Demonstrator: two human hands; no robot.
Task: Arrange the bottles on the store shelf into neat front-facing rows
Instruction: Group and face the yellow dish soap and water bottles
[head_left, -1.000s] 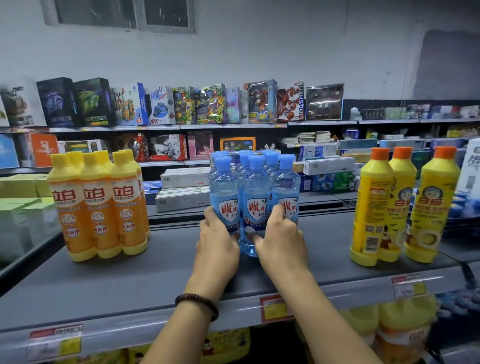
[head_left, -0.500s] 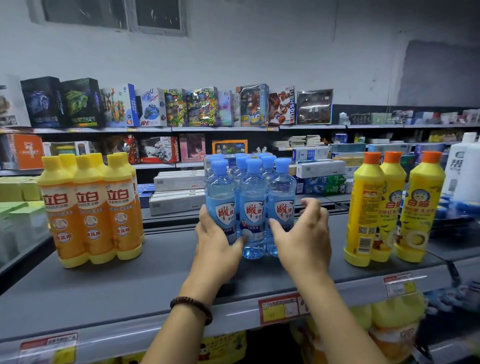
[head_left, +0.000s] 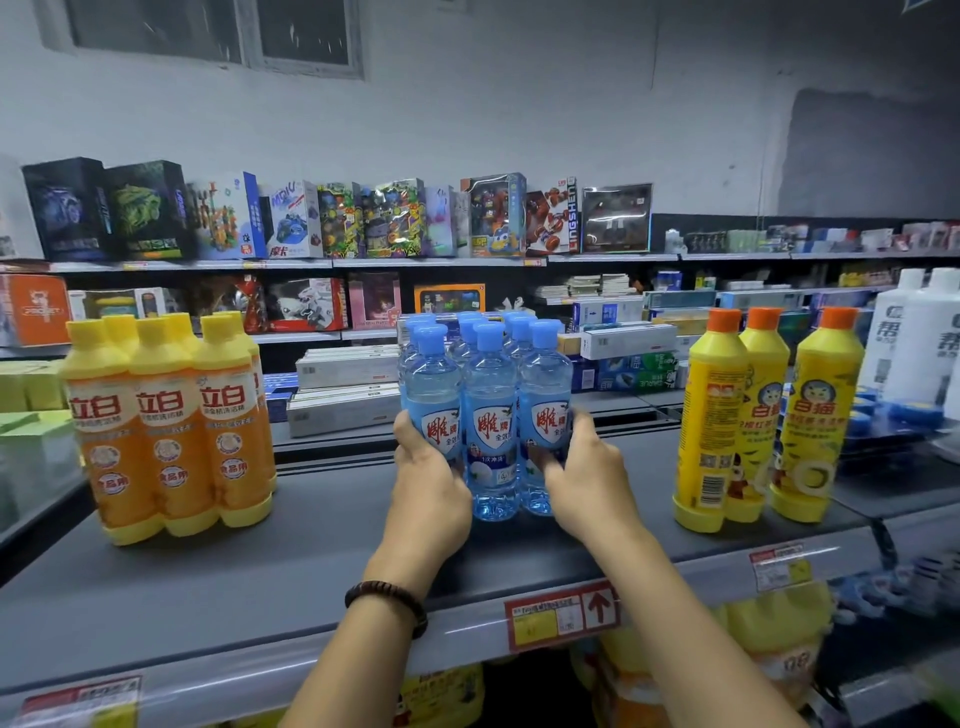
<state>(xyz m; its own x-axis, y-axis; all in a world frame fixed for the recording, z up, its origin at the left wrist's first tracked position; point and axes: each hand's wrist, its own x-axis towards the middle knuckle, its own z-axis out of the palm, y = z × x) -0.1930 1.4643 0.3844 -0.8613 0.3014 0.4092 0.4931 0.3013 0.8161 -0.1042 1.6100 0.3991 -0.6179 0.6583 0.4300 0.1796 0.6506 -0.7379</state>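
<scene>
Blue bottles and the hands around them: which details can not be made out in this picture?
Head view: rear blue bottles, hidden by the front three; only caps show.
Head view: outer bottles' lower labels, covered by left hand and right hand.
Head view: price tag print, too small and blurred.
Head view: white bottles, cut by the right edge.

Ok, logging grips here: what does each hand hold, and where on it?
Left hand grips the left front blue bottle at its label; right hand grips the right front blue bottle at its lower body.
</scene>
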